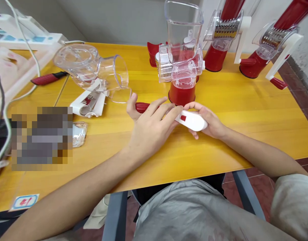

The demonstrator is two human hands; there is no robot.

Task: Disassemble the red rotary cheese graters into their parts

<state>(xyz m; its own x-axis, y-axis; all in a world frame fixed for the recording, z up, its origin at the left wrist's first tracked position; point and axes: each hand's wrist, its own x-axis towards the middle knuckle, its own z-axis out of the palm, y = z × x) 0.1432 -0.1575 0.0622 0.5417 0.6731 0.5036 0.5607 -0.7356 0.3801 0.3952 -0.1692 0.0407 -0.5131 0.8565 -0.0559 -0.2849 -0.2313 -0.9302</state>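
The white crank handle (194,121) is held just in front of the clear grater (182,63), on the person's side, its red grip (142,107) pointing off to the grater's left. The right hand (209,120) grasps the broad white end, digits showing on both sides of it; the left hand (154,125) lies across the middle with fingers extended and thumb raised, and whether it also grips underneath cannot be told. The right hand probably does best with a snug hold on that end while the left steadies the arm lightly, leaving the small red insert (183,117) uncovered. Fingertips sit near the grater's red base (181,93), so small movements, drawn toward the person, seem safest. Left of the grater, a clear housing (96,63) lies with its open end facing the left thumb, so swings that way want care. The tabletop (206,154) offers more room at the grater's right front, short of the two other graters (214,60), whose cranks (284,55) jut forward; both forearms (93,185) cross its front edge.
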